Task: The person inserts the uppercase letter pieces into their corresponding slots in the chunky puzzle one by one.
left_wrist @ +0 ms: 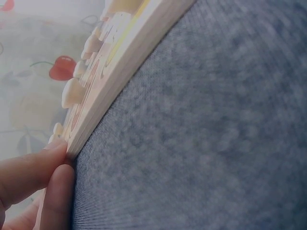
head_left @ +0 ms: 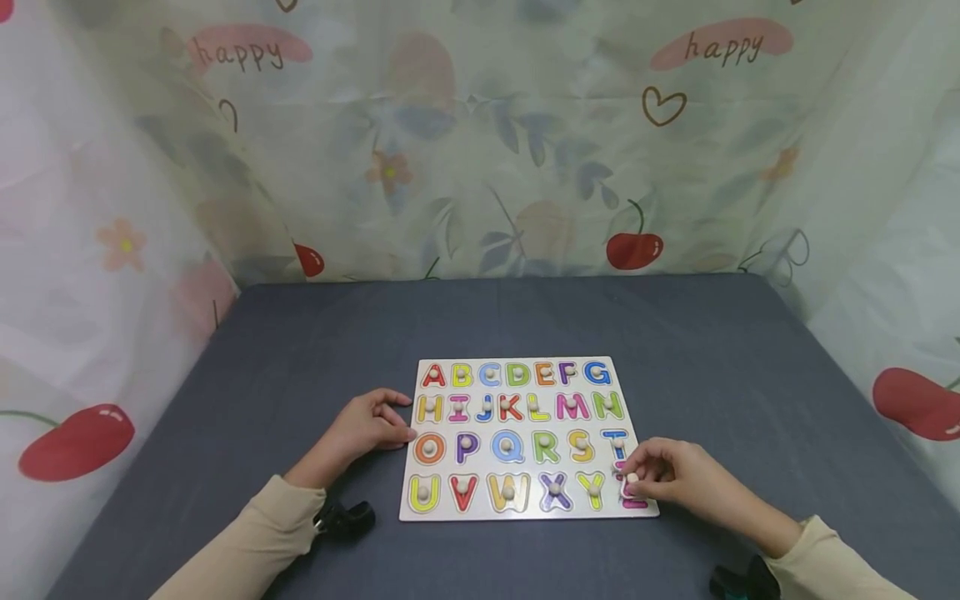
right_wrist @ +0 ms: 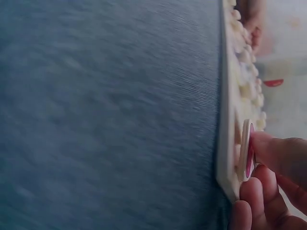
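My right hand pinches the pink letter Z piece of a wooden alphabet puzzle by its small knob. That piece is over the bottom right corner of the puzzle board; in the right wrist view it stands tilted, its edge raised off the board. My left hand lies at the board's left side, its thumb and fingertips touching the edge near the letters H and O. Colourful letters with round knobs, such as the yellow Y and the blue T, sit in their slots.
The board lies flat on a dark grey cloth-covered table. Patterned curtains with cherries and flowers enclose the back and both sides. Black wrist straps are near both sleeves.
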